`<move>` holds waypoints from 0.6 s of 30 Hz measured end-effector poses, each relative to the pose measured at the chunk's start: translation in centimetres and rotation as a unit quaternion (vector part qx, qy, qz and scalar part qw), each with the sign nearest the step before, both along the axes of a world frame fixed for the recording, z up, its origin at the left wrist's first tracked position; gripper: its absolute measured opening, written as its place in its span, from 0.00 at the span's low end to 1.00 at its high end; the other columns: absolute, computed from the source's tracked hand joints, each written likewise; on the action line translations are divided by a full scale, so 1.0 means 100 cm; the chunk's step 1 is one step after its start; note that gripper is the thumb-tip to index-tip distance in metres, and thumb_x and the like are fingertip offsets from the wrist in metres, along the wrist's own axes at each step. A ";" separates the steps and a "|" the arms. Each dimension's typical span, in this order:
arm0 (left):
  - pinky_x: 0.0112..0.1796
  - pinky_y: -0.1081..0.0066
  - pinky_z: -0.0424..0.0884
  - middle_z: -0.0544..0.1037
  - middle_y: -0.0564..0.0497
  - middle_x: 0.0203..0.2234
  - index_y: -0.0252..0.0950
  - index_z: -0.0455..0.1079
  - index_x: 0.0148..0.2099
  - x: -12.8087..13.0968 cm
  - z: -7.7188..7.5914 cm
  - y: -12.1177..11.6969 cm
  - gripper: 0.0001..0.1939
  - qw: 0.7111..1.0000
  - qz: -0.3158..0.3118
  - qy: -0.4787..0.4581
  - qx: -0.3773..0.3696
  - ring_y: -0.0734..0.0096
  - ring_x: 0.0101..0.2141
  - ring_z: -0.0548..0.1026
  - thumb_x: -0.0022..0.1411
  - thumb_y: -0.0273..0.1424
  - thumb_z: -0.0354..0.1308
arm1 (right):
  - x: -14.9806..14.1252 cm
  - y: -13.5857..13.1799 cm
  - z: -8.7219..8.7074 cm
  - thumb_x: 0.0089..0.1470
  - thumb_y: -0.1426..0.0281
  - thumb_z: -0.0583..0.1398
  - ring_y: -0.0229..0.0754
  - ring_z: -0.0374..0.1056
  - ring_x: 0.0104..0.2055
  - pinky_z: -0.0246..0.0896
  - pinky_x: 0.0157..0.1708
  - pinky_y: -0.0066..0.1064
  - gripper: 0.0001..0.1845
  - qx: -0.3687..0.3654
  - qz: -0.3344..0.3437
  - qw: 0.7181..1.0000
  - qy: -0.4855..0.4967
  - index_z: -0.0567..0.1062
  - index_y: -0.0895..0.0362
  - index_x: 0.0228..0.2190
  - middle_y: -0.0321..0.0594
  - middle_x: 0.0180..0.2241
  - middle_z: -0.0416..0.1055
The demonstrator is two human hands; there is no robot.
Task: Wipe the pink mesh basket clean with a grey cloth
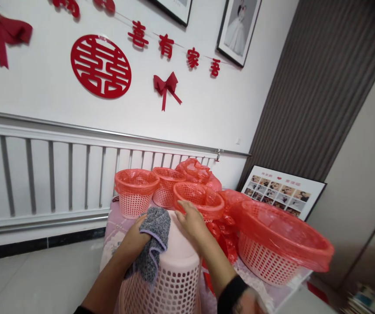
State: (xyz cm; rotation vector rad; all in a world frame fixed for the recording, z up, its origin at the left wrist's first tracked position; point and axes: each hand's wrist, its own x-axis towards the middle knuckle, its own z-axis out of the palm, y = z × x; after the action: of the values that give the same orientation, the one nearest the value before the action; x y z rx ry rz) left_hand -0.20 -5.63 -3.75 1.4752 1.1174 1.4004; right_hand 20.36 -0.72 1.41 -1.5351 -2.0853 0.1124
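A pink plastic basket [177,279] stands upside down in front of me, its solid bottom facing up. My left hand [136,240] is closed on a grey cloth [154,237] with a purple edge, pressed against the basket's top. The cloth hangs down over the basket's perforated side. My right hand [192,220] lies on the top of the pink basket with its fingers together, touching the rim of a red basket [200,200] just behind.
Two small red baskets [135,192] [166,185] lined with red bags stand at the back of a table with a pink cloth [111,237]. A large red basket [279,244] sits at the right. A white radiator [59,174] and a framed photo collage [283,192] are behind.
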 end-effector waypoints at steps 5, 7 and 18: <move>0.64 0.56 0.61 0.75 0.39 0.61 0.32 0.70 0.61 0.001 -0.004 0.001 0.28 1.000 0.010 -0.006 0.002 0.56 0.60 0.72 0.58 0.33 0.58 | -0.001 -0.043 -0.004 0.63 0.61 0.56 0.53 0.46 0.74 0.48 0.69 0.51 0.34 -0.046 -0.088 0.993 0.060 0.61 0.58 0.67 0.50 0.72 0.51; 0.65 0.57 0.60 0.74 0.40 0.61 0.33 0.71 0.60 0.000 -0.004 -0.001 0.27 1.000 0.009 -0.002 0.018 0.57 0.61 0.71 0.59 0.32 0.57 | -0.007 -0.049 -0.006 0.62 0.59 0.57 0.56 0.43 0.75 0.47 0.68 0.58 0.38 -0.095 -0.092 0.990 0.056 0.56 0.56 0.69 0.50 0.73 0.45; 0.71 0.54 0.45 0.52 0.40 0.73 0.31 0.59 0.69 0.021 -0.058 -0.040 0.39 0.990 0.137 0.030 -0.005 0.51 0.72 0.50 0.58 0.40 0.54 | -0.010 0.007 -0.005 0.65 0.56 0.54 0.55 0.48 0.73 0.45 0.69 0.45 0.38 -0.149 -0.013 0.986 -0.081 0.58 0.66 0.68 0.61 0.70 0.54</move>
State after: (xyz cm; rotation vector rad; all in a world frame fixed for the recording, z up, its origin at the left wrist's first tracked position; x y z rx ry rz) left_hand 1.90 -9.64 -9.55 1.4032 1.4057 1.5401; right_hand 19.40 0.02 0.92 -1.7973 -2.2536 0.3116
